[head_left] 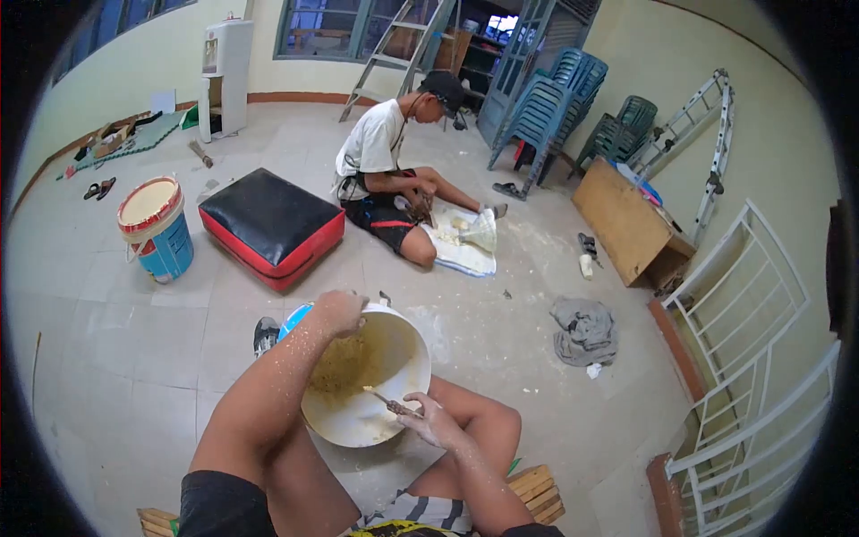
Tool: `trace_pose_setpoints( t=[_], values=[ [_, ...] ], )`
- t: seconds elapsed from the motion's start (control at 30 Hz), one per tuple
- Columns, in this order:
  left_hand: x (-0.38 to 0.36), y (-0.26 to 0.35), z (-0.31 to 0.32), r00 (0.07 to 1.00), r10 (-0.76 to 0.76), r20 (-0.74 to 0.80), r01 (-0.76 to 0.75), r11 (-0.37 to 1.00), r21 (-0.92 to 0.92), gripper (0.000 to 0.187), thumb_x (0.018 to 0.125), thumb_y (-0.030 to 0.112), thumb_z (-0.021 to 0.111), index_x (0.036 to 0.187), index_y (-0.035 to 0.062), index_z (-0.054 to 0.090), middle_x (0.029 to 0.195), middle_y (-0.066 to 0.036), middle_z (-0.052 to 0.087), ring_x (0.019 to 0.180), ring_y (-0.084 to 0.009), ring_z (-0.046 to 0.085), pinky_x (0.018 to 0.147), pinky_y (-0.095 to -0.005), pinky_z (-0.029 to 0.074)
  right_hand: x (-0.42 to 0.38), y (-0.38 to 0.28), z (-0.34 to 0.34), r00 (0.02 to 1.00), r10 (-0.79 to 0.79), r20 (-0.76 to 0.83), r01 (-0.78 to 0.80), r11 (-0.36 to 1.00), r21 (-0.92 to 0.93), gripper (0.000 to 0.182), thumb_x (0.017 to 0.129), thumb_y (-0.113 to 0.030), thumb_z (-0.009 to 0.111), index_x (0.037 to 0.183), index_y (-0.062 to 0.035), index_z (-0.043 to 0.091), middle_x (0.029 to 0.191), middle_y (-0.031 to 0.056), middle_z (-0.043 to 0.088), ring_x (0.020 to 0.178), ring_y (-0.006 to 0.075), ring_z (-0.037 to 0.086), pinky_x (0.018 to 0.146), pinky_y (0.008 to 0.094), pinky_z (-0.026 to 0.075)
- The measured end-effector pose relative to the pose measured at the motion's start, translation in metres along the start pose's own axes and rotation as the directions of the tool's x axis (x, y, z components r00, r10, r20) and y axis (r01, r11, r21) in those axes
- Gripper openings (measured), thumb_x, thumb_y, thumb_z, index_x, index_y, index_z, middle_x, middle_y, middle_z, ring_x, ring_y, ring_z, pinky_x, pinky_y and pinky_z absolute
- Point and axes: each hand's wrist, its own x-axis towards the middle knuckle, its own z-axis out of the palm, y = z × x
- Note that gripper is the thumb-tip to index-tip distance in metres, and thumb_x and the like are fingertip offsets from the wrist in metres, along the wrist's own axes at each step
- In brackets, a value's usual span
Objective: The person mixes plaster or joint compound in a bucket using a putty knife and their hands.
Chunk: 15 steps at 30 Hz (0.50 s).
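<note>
Between my knees stands a white bucket (407, 345), tilted so that its inside shows, with yellowish-brown residue (344, 367) on the inner wall. My left hand (338, 313) is closed at the bucket's upper left rim; what its fingers hold, if anything, is too small to make out. Over the bucket's lower right rim, my right hand (434, 421) grips a thin tool with a brown handle (396, 407). The tool's tip points up and left into the bucket and carries a small pale lump.
A co-worker (380, 161) sits on the floor ahead beside a white sheet (465, 255). A black and red cushion (273, 228) and a blue paint bucket (161, 242) stand left. A grey cloth (583, 331) and white metal railings (734, 295) are at right.
</note>
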Motion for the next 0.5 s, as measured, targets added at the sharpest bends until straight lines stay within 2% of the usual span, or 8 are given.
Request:
trace_pose_setpoints(
  t=[0.13, 0.23, 0.33, 0.4, 0.5],
  values=[
    [-0.004, -0.005, -0.002, 0.999, -0.004, 0.033, 0.002, 0.998, 0.058, 0.035, 0.08, 0.024, 0.065, 0.112, 0.009, 0.062, 0.105, -0.017, 0.066, 0.097, -0.0335, 0.064, 0.082, -0.0458, 0.053, -0.003, -0.002, 0.002, 0.999, 0.028, -0.022, -0.027, 0.998, 0.049, 0.055, 0.085, -0.035, 0.071, 0.126, -0.0057, 0.052, 0.084, 0.0182, 0.068, 0.079, 0.0291, 0.067, 0.073, 0.0395, 0.051],
    [-0.004, -0.015, 0.017, 0.999, 0.007, -0.035, -0.004, 0.998, 0.061, 0.031, 0.08, 0.02, 0.063, 0.109, 0.0081, 0.064, 0.098, -0.016, 0.068, 0.093, -0.0335, 0.066, 0.079, -0.0457, 0.054, -0.004, 0.0, 0.005, 0.999, 0.044, -0.02, -0.041, 0.993, 0.11, 0.055, 0.084, -0.037, 0.072, 0.125, -0.0055, 0.053, 0.082, 0.0157, 0.066, 0.076, 0.0264, 0.064, 0.07, 0.038, 0.05],
    [0.0, -0.023, 0.014, 0.997, -0.004, -0.073, 0.012, 0.995, 0.102, 0.025, 0.084, 0.019, 0.057, 0.105, 0.0107, 0.069, 0.097, -0.014, 0.071, 0.091, -0.033, 0.069, 0.078, -0.0472, 0.055, -0.001, 0.003, 0.004, 0.998, 0.017, -0.058, -0.016, 0.999, 0.031, 0.055, 0.084, -0.037, 0.073, 0.125, -0.0051, 0.054, 0.082, 0.014, 0.064, 0.076, 0.0246, 0.062, 0.069, 0.0372, 0.05],
    [0.002, -0.024, 0.017, 0.998, -0.049, -0.03, 0.051, 0.994, 0.099, 0.028, 0.088, 0.018, 0.051, 0.106, 0.0105, 0.07, 0.102, -0.015, 0.071, 0.094, -0.0324, 0.069, 0.078, -0.0496, 0.054, -0.005, -0.005, -0.001, 0.997, 0.044, -0.061, -0.044, 0.999, -0.01, 0.056, 0.083, -0.036, 0.073, 0.126, -0.0048, 0.053, 0.082, 0.0141, 0.062, 0.077, 0.0247, 0.062, 0.07, 0.0371, 0.05],
    [0.002, -0.027, 0.015, 0.996, -0.084, -0.014, 0.085, 0.995, 0.061, 0.029, 0.088, 0.017, 0.051, 0.108, 0.0104, 0.071, 0.106, -0.016, 0.07, 0.097, -0.0326, 0.069, 0.079, -0.0528, 0.054, -0.01, -0.016, -0.005, 0.996, 0.028, -0.09, -0.032, 0.998, -0.05, 0.057, 0.083, -0.035, 0.073, 0.126, -0.0042, 0.053, 0.083, 0.0149, 0.062, 0.078, 0.0255, 0.062, 0.07, 0.0373, 0.05]
  ],
)
